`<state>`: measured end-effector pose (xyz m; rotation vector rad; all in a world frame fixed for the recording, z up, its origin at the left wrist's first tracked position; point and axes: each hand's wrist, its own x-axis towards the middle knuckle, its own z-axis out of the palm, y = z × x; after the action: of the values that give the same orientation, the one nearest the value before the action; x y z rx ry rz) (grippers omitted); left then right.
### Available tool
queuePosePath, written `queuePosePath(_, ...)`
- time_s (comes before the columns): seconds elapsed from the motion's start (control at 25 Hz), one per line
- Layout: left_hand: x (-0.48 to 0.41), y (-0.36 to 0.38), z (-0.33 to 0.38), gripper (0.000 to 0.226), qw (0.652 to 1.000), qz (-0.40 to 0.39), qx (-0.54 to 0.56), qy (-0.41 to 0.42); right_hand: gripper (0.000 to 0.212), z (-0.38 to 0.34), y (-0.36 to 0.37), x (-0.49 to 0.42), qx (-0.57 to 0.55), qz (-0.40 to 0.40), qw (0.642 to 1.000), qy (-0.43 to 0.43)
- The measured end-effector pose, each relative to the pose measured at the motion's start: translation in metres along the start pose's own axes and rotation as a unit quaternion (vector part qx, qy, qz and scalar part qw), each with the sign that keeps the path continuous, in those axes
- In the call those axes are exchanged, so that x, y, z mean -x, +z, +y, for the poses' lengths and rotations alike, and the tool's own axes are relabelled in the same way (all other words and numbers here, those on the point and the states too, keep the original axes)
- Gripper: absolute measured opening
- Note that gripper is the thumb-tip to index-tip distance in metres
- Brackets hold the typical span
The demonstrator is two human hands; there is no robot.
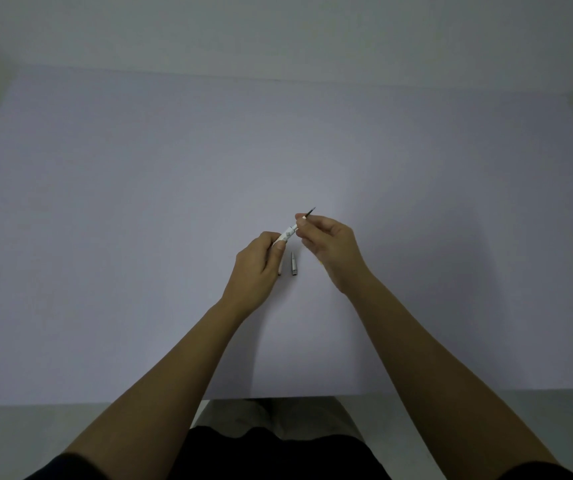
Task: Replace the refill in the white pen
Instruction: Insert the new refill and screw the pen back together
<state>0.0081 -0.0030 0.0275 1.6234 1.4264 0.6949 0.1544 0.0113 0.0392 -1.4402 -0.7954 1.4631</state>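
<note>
1. A pale, plain tabletop [139, 237] fills most of the view, its near edge running across just ahead of the person's lap. A grey wall stands behind its far edge.
2. Two small loose parts lie on the tabletop, a little toward the near edge from the middle. One is a grey tapered pen tip piece [293, 263], lying with its point toward the far edge, in the gap between the two hands.
3. Just to its left is a second pale piece [279, 269], mostly hidden behind the left hand, so what it is cannot be told.
4. The white pen [287, 235] is held in the air above these parts, slanting up and away toward the far right corner of the tabletop.
5. The refill [308, 214] sticks out of the pen's upper end, its dark tip pointing the same way.
6. The left hand [255, 271] has its grip closed around the lower part of the white pen, thumb on top, fingers curled beneath.
7. The right hand [330, 247] pinches the refill between thumb and forefinger just where it leaves the barrel; the other fingers curl loosely into the palm.
8. Both forearms are bare and reach forward from the near edge, converging on the pen; dark sleeves show at the bottom corners.
</note>
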Motion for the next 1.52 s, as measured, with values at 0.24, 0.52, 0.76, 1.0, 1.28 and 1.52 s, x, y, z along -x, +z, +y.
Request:
queuePosePath(0.24,0.002,-0.007,-0.006,0.025,1.0,0.016,0.012,-0.017,0.03,0.019,0.0,-0.011,0.069,0.026,0.997,0.027)
queuePosePath(0.52,0.002,-0.017,-0.009,0.026,0.999,0.031,0.018,-0.022,0.033,0.053,0.012,-0.021,0.417,0.073,0.906,0.011)
queuePosePath(0.76,0.003,-0.022,-0.012,0.026,0.999,0.033,0.021,-0.033,0.024,0.063,0.009,-0.023,0.409,0.098,0.906,0.044)
queuePosePath(1.0,0.007,-0.023,-0.016,0.026,0.999,0.007,0.011,-0.041,0.009,0.009,0.003,-0.011,-0.051,0.089,0.995,0.017)
queuePosePath(1.28,0.01,-0.021,-0.015,0.026,0.999,-0.01,-0.006,-0.033,0.009,-0.015,0.005,0.002,-0.199,0.074,0.977,-0.021)
queuePosePath(1.52,0.01,-0.021,-0.014,0.028,1.0,-0.004,-0.004,-0.03,0.01,-0.013,0.005,0.0,-0.19,0.074,0.979,-0.025)
